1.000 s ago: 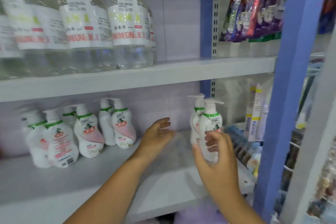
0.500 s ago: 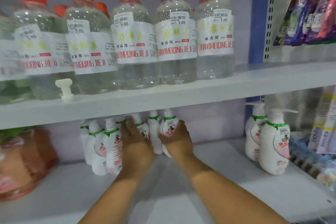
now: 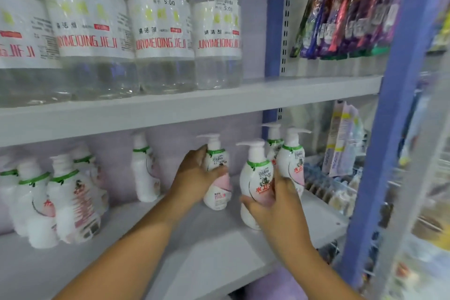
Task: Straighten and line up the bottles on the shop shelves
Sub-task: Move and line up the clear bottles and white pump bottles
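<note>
On the lower white shelf [image 3: 219, 258], the left hand [image 3: 194, 178] and right hand [image 3: 280, 204], fingers curled, each grip a white green-collared pump bottle [image 3: 216, 168] [image 3: 255, 178], carried from the left cluster toward the right-hand pair [image 3: 292, 161], consolidating the row.

Lilac wall [image 3: 250, 31], blue upright [image 3: 389, 114]
</note>
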Demonstrator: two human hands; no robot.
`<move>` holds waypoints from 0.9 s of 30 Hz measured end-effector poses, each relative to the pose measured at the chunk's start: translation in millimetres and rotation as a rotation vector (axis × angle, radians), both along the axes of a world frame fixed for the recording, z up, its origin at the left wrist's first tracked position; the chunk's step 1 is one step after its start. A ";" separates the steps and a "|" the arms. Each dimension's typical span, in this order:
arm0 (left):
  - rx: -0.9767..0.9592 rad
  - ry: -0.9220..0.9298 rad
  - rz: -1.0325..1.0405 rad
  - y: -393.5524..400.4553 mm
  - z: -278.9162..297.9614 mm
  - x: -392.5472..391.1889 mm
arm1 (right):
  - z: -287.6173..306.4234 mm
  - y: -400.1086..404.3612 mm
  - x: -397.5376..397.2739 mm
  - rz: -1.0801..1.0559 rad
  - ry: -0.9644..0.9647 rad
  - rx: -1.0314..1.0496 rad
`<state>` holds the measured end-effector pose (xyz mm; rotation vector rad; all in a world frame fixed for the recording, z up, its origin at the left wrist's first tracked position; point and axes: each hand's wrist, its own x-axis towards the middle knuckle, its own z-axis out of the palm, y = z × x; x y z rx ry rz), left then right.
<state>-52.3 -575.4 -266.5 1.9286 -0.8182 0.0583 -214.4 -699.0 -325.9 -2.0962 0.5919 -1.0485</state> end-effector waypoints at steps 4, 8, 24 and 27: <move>-0.083 0.085 -0.102 -36.6 -8.0 -5.8 | -14.7 -15.8 -12.1 -0.101 -0.017 -0.081; -0.085 0.214 -0.201 -38.1 -32.7 -2.6 | -20.5 -26.1 -13.0 -0.109 -0.041 -0.055; -0.266 0.413 -0.238 -52.6 -54.6 -2.8 | -6.6 -24.4 5.9 -0.282 0.163 -0.224; -0.302 0.483 -0.246 -51.7 -56.1 -3.9 | -7.7 -24.4 6.7 -0.297 0.163 -0.252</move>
